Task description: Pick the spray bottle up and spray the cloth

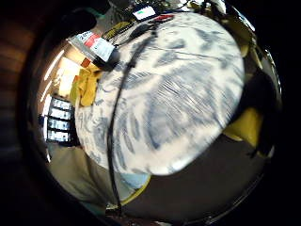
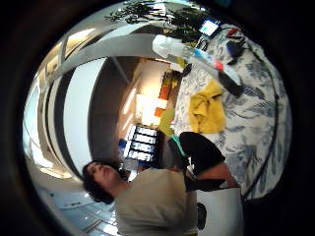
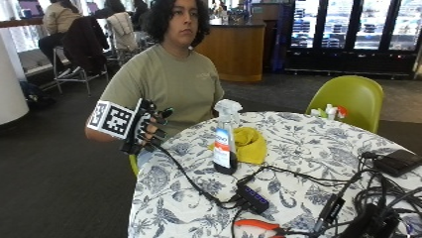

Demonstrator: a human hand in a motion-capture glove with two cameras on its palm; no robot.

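In the outside view a clear spray bottle (image 3: 225,140) with a white trigger head and a red, white and blue label stands upright on the round table. A crumpled yellow cloth (image 3: 250,144) lies right behind it, touching it. My gloved right hand (image 3: 149,127) hovers by the table's edge near the person's body, well apart from the bottle. Its fingers are relaxed and hold nothing. The little finger side palm view shows the spray bottle (image 1: 97,47) and the yellow cloth (image 1: 86,86) at the table's far edge. In the thumb side palm view the spray bottle (image 2: 198,57) stands beside the yellow cloth (image 2: 207,113).
A blue floral tablecloth (image 3: 310,148) covers the table. Black cables and a USB hub (image 3: 254,199) lie in front of the bottle, with orange-handled pliers (image 3: 258,225) near the front edge. A black device (image 3: 398,161) lies at the right. A green chair (image 3: 350,95) stands behind the table.
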